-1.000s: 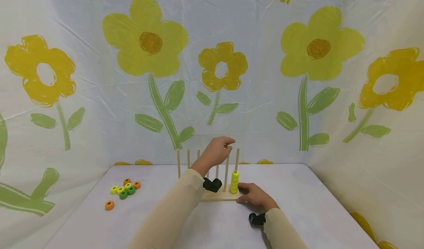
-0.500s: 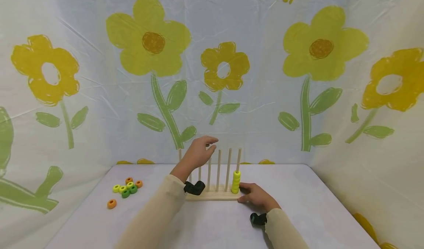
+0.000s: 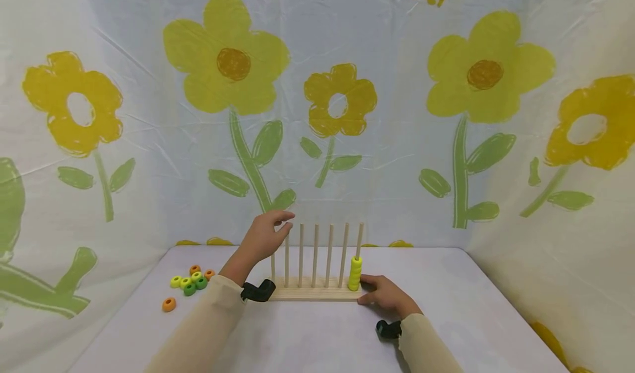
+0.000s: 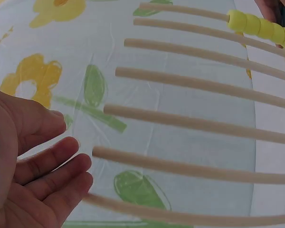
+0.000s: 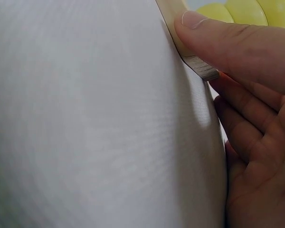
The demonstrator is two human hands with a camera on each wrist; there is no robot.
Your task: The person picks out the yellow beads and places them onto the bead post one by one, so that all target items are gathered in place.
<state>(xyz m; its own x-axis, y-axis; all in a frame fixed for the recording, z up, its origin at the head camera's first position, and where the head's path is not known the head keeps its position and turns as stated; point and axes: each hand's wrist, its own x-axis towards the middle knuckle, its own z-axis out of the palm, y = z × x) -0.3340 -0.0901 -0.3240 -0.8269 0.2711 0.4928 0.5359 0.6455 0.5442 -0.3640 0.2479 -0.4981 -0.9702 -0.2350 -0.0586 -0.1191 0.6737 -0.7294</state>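
Observation:
A wooden peg stand (image 3: 312, 293) with a row of several upright pegs is on the table. Yellow beads (image 3: 355, 274) are stacked on its rightmost peg; the other pegs are bare. My right hand (image 3: 387, 296) grips the right end of the base, thumb on the front edge and fingers behind it, as the right wrist view also shows. Up at the tops of the leftmost pegs is my left hand (image 3: 264, 235), fingers loosely bent and holding nothing. In the left wrist view its fingertips (image 4: 80, 164) come right up to the peg ends.
Loose beads lie at the left of the table: yellow ones (image 3: 186, 283), green ones (image 3: 189, 289) and orange ones, with one orange bead (image 3: 169, 304) apart in front. A flower-printed cloth (image 3: 387, 185) hangs behind the table (image 3: 446, 285).
My left hand has moved left along the peg tops, from near the right-hand pegs to the leftmost ones. The right hand stays on the end of the base.

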